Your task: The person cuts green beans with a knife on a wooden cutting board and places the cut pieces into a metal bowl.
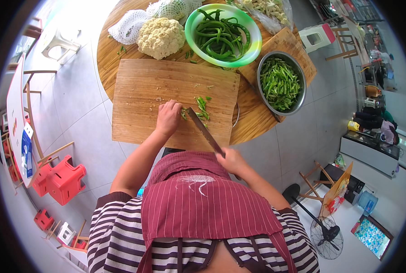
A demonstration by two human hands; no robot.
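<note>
My right hand (232, 160) grips the handle of a cleaver (205, 132), its blade slanting up and left over a wooden cutting board (148, 82). Curled on the board, my left hand (169, 116) presses down beside the blade's far end. A bit of green pepper (184, 113) shows between its fingertips and the blade; the rest is hidden under the fingers. Sliced green pepper pieces (202, 105) lie just right of the blade. Small pale crumbs (159, 99) are scattered above my left hand.
Beyond the board are a cauliflower (161, 38) and a green-rimmed bowl (191, 44) of whole long green peppers (220, 36). A steel bowl (304, 92) of sliced peppers (280, 83) stands at right, by a second board (291, 44). Foam-netted produce (129, 27) lies at the back left.
</note>
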